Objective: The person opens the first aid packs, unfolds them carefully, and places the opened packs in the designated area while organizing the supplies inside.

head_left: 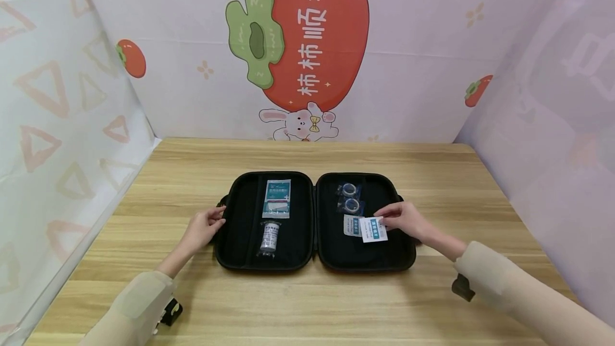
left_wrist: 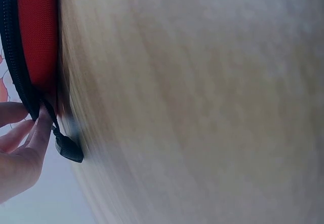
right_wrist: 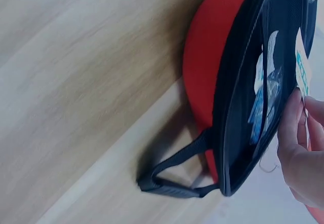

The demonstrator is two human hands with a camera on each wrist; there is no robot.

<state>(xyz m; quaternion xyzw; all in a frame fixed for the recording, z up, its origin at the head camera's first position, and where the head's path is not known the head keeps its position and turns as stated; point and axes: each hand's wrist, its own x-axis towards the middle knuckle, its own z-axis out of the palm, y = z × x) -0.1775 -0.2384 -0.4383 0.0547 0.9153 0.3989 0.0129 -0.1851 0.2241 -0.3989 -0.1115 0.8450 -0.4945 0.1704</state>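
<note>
A case with a black inside lies opened flat, its left half (head_left: 300, 191) and right half (head_left: 331, 260) joined at a middle hinge; its outside is red. My left hand (head_left: 204, 226) pinches the zippered rim (left_wrist: 17, 77) of the left half, with a black zipper pull (left_wrist: 68, 148) hanging beside the fingers. My right hand (head_left: 405, 220) pinches a small white-and-blue packet (head_left: 373, 230) by its edge over the right half. A similar packet (head_left: 352, 225) lies just left of it, partly overlapped. Above these are two wrapped tape rolls (head_left: 352, 206).
The left half holds a teal-and-white packet (head_left: 277, 196) and a clear-wrapped bandage roll (head_left: 270, 236). A black carry handle (right_wrist: 172, 186) sticks out from the case's right side. The case sits mid-table on a wooden table (head_left: 307, 303), with printed cloth walls (head_left: 413, 95) at the back and sides.
</note>
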